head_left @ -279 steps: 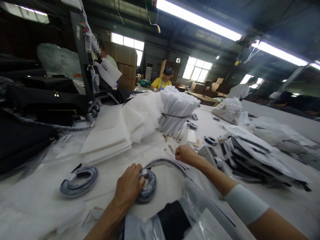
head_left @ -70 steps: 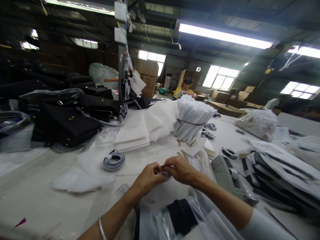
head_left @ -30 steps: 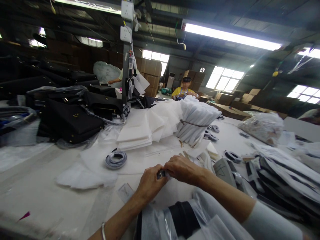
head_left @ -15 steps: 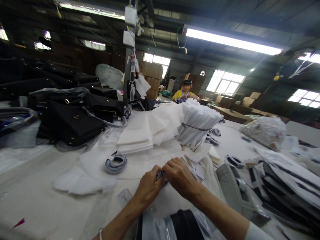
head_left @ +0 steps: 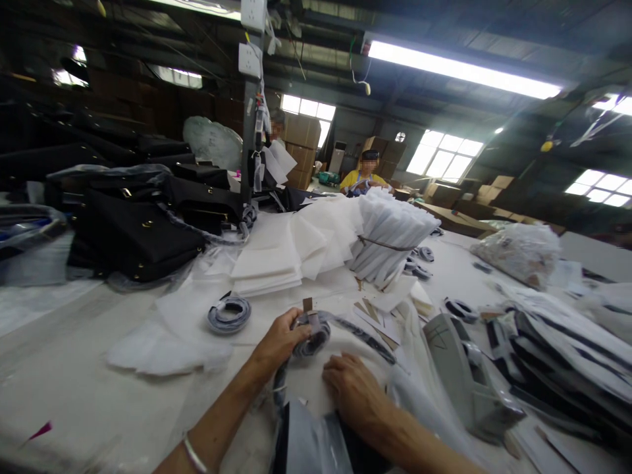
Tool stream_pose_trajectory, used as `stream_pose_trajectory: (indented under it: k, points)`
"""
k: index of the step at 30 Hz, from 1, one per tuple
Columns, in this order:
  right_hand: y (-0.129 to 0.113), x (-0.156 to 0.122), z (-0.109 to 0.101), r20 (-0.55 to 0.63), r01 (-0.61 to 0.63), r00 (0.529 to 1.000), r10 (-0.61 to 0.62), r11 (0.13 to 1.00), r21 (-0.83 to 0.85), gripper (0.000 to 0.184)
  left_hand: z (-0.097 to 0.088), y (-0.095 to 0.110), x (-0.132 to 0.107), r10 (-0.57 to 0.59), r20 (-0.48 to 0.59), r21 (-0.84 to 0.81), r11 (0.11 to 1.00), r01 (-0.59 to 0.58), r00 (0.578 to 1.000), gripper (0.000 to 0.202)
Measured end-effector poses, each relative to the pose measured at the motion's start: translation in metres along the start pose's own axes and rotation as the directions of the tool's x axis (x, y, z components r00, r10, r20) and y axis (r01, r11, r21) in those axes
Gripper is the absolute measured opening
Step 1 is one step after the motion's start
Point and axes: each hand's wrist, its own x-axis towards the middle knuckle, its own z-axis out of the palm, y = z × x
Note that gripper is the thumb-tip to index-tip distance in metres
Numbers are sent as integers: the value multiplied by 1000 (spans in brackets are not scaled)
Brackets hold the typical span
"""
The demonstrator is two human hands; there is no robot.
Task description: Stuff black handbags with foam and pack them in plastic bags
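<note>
My left hand (head_left: 279, 341) grips a coiled grey strap (head_left: 312, 332) with a small brown tab sticking up from it; the strap's loose end (head_left: 365, 332) trails off to the right. My right hand (head_left: 349, 388) rests lower, fingers curled on the white sheet and the clear plastic bag over a black item (head_left: 316, 441) at the near edge. Whether the right hand holds anything is hidden. A second coiled strap (head_left: 229, 314) lies on white foam to the left.
Stacked white foam sheets (head_left: 269, 260) and a tied bundle of foam (head_left: 388, 240) stand behind. Black handbags (head_left: 138, 230) are piled left. A grey tape dispenser (head_left: 459, 375) and bagged straps (head_left: 557, 342) lie right. People work at the far end of the table.
My hands have parted: the right hand dropped toward me onto the plastic, while the left keeps the coiled strap, which now shows in full with its tab up.
</note>
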Motion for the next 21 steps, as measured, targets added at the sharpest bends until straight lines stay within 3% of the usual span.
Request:
stream_pose_trajectory:
  k: [3, 9, 10, 15, 21]
  points:
    - [2, -7, -10, -52, -91, 994, 94, 994, 56, 19, -2, 5, 0, 44, 42, 36, 998, -46, 998, 32]
    - [23, 15, -65, -374, -136, 911, 174, 983, 127, 10, 0, 5, -3, 73, 40, 77, 994, -75, 997, 30]
    - [25, 20, -67, -379, -107, 913, 153, 984, 139, 6, 0, 4, -3, 81, 57, 54, 995, -84, 995, 30]
    - [20, 40, -55, -316, 4, 947, 59, 981, 195, 26, -2, 3, -5, 76, 101, 5, 997, -77, 992, 34]
    - [18, 48, -53, -255, -48, 956, 144, 937, 347, 18, -1, 5, -7, 104, 158, 58, 992, -114, 982, 31]
